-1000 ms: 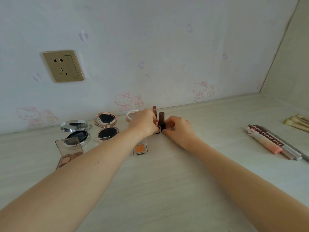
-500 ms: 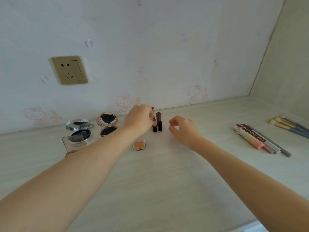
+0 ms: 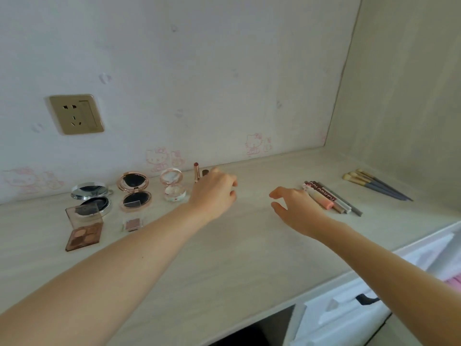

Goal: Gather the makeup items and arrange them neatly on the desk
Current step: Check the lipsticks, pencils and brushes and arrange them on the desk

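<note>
Bare left hand (image 3: 214,193) has let go of the lipstick (image 3: 196,172); both grips empty, right hand (image 3: 296,206) too.

"COLORKEY" printed along dark tube (image 3: 320,193) on desk, right; last letters partly unclear

left hand (image 3: 214,193) empty, by upright lipstick (image 3: 196,172) | right hand (image 3: 296,208) empty, near pencils (image 3: 331,198)

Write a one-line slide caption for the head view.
Both empty hands, left hand and right hand, hover above the desk between open compacts and brushes.
</note>
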The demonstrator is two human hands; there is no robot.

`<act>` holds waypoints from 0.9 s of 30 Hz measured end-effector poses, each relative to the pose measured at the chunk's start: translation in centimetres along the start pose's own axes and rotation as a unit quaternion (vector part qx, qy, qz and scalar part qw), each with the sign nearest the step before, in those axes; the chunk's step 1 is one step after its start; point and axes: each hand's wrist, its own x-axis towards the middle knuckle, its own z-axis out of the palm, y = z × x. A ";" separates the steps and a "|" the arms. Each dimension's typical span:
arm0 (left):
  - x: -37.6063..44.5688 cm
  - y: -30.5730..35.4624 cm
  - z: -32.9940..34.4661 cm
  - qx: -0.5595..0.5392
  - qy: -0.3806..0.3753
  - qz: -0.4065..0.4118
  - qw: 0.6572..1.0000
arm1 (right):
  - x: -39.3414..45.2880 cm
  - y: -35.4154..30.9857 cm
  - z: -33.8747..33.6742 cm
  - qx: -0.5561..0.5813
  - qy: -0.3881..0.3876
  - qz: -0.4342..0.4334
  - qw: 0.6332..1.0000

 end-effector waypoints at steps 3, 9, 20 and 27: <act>-0.1 1.9 1.6 -0.014 -0.017 0.020 1.000 | -1.6 2.1 -1.1 -0.018 0.009 0.021 1.000; 0.4 5.5 4.7 -0.041 -0.057 0.058 0.996 | -4.1 6.4 -2.7 -0.033 0.024 0.059 0.997; 4.9 9.9 8.9 -0.110 -0.099 0.020 0.989 | -2.9 10.5 -4.5 -0.060 0.020 0.103 0.993; 8.3 12.5 11.1 -0.152 -0.091 0.027 0.984 | -1.3 10.2 -3.7 -0.106 0.034 0.077 0.991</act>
